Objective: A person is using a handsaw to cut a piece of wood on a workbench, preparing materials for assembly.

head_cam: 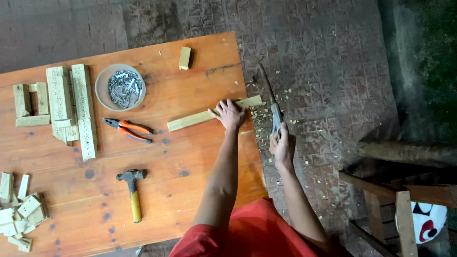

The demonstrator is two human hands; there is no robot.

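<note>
1. Left hand [232, 114] flat, pinning wood strip [209, 115] on worktop [190, 157], end overhanging for cutting.
2. Right hand [282, 146] gripping saw [271, 102] beside that edge.
3. Pliers [128, 129], hammer [132, 188], bowl of nails [120, 87] within reach.

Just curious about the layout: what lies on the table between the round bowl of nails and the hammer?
Orange-handled pliers lie between them in the head view.

Wood table [190, 157] w/ hammer [132, 188], pliers [127, 130], nail bowl [120, 87]

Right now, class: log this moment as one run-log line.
left hand: presses strip on table | right hand: grips saw at table edge | hammer, pliers: idle
</note>
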